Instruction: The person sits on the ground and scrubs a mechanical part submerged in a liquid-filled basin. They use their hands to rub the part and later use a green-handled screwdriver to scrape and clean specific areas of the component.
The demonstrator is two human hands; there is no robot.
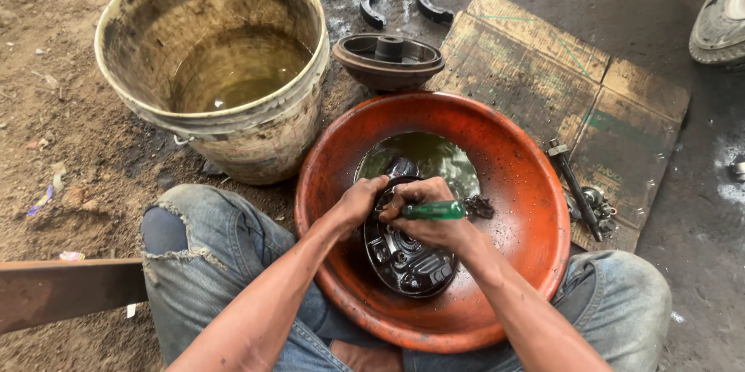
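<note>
A wide orange basin (521, 186) rests between my knees, with dark greenish liquid pooled at its far side. Inside it stands a black, greasy round metal part (407, 263), tilted on edge. My left hand (358, 201) grips the top rim of that part. My right hand (428, 221) is closed around a tool with a green handle (434, 211), pressed against the part's upper edge. The tool's working end is hidden behind my hands.
A dirty white bucket (256, 135) holding murky liquid stands at the left. A brown brake drum (388, 58) and two brake shoes (400, 0) lie beyond the basin. Flattened cardboard (559, 77) with a long bolt (574, 186) lies at right. A tyre (722, 15) shows at the far right.
</note>
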